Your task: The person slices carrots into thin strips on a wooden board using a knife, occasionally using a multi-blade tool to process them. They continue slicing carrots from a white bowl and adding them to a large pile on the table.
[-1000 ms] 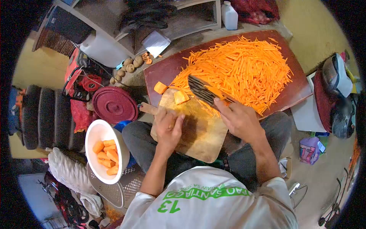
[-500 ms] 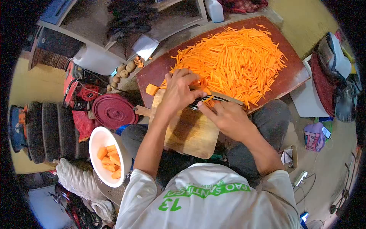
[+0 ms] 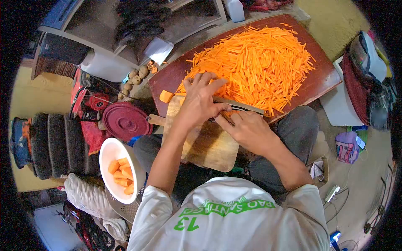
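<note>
My left hand (image 3: 200, 100) is over the edge of a big heap of carrot strips (image 3: 259, 62), its fingers spread and its thumb close to my right hand. My right hand (image 3: 251, 130) is closed around what looks like a knife (image 3: 246, 108); a dark, narrow blade shows beyond the fingers, and the handle is hidden. Beneath both hands lies a wooden cutting board (image 3: 213, 146) with its handle to the left. A short carrot chunk (image 3: 166, 96) sits beside the board's upper left corner.
The heap rests on a dark red tabletop (image 3: 320, 79). At my left, a white bowl (image 3: 103, 167) contains several carrot pieces (image 3: 121, 173). Farther up are a dark red round lid (image 3: 125, 121) and several potatoes (image 3: 135, 79). A purple bag (image 3: 346, 147) is on the floor at right.
My left hand has opened out, its fingers spreading farther over the strips. The striped blade face that showed between my hands is now mostly covered, and my right hand has shifted slightly.
</note>
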`<action>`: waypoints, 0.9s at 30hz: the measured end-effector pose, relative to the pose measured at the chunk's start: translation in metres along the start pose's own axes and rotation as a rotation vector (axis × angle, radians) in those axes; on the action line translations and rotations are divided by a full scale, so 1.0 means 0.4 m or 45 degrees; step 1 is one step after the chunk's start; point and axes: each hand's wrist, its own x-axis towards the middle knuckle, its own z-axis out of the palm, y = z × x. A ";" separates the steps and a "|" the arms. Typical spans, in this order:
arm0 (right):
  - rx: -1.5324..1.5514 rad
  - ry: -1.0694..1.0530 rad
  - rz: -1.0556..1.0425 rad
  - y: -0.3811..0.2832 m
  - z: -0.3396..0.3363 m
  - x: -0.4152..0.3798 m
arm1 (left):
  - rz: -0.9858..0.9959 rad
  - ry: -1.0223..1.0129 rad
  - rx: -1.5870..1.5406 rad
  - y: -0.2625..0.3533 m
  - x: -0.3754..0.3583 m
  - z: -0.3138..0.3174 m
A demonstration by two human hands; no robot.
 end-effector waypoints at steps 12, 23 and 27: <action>-0.018 -0.028 0.009 0.012 -0.020 -0.005 | -0.031 0.233 0.223 -0.100 0.003 0.042; 0.113 0.085 0.015 0.016 -0.029 -0.012 | -0.418 0.314 -0.141 -0.173 -0.101 0.036; 0.097 0.098 -0.053 0.003 -0.019 -0.013 | -0.282 0.271 -0.003 -0.098 -0.090 0.010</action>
